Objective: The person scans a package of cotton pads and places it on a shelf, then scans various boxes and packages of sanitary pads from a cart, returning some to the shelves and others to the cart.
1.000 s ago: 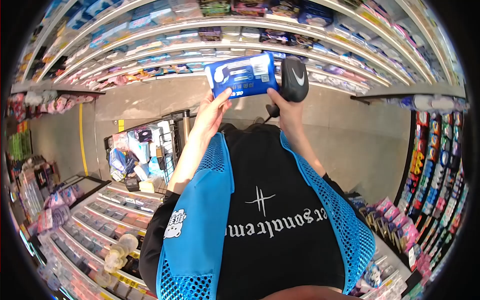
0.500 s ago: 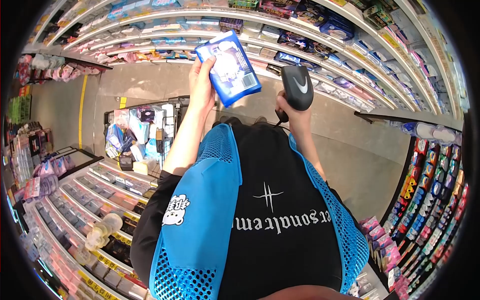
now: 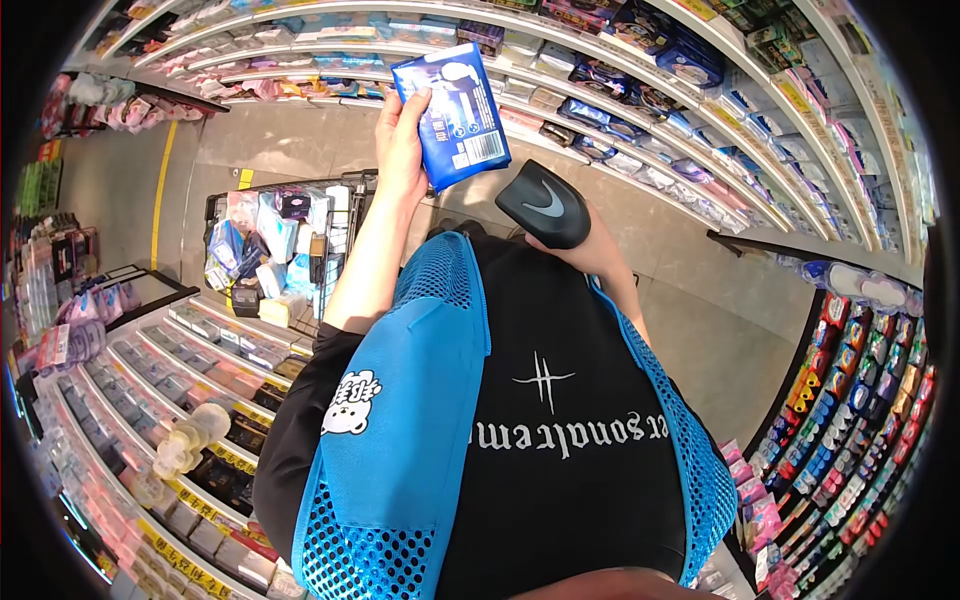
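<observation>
My left hand grips a blue plastic-wrapped packet by its left edge, thumb on the front. The packet is held up, and a white barcode label shows near its lower right corner. My right hand is wrapped round a black handheld barcode scanner; the scanner's body hides most of the fingers. The scanner's head points up and left toward the packet's lower end, with a small gap between them.
A wire cart full of packaged goods stands left of my left forearm. Stocked shelves curve across the front, with more shelving at lower left. Hanging colourful packets line a rack at right. Grey floor lies between them.
The scanner has swung from upright to tilted left, closer to the packet. The packet has risen slightly and turned, so its barcode is plainer to see.
</observation>
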A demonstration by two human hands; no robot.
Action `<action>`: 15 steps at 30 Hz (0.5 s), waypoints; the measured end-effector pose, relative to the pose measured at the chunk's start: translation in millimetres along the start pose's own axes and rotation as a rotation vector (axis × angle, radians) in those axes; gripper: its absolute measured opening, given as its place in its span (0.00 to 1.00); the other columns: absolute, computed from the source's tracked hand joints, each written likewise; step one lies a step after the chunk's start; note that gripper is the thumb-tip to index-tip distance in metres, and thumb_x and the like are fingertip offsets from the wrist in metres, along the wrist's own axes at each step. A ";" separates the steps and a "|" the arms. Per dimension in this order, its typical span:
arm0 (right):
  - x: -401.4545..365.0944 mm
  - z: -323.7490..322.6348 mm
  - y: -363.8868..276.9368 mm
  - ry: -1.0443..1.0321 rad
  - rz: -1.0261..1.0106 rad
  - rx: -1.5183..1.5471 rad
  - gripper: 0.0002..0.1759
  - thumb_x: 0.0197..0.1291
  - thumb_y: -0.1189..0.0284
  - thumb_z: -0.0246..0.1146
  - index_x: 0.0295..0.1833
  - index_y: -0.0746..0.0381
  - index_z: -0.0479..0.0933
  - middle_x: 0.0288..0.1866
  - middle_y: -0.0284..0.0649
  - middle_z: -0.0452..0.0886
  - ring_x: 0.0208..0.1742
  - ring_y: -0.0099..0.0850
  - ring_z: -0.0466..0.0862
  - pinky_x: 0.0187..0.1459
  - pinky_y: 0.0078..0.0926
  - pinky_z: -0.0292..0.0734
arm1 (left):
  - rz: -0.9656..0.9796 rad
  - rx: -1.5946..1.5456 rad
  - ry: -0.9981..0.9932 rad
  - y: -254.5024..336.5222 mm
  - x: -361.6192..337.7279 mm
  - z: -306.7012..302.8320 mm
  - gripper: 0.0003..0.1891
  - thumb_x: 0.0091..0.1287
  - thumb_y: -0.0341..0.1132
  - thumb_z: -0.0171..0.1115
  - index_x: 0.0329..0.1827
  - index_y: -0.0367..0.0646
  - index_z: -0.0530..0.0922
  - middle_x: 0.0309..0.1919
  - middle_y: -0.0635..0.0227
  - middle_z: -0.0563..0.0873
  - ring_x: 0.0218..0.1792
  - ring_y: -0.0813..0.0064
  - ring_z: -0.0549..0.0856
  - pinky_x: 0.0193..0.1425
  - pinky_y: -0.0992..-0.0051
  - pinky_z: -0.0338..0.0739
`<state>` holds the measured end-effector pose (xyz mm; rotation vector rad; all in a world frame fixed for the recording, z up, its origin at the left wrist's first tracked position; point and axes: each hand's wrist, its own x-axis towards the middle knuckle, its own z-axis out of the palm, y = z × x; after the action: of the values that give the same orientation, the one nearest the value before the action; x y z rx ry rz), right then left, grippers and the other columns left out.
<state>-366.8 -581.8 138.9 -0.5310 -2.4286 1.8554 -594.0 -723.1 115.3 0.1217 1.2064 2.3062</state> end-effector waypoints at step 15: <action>1.2 1.4 -4.3 0.137 -0.056 -0.002 0.24 0.48 0.67 0.79 0.49 0.66 0.82 0.40 0.44 0.89 0.40 0.31 0.86 0.47 0.30 0.80 | -0.115 0.002 0.054 -12.0 -3.3 -6.2 0.19 0.74 0.38 0.62 0.62 0.40 0.74 0.50 0.64 0.85 0.49 0.74 0.87 0.55 0.72 0.83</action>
<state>-369.3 -583.8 142.4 -0.5645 -2.3331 1.7343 -588.2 -723.8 102.6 -0.0093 1.2103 2.2212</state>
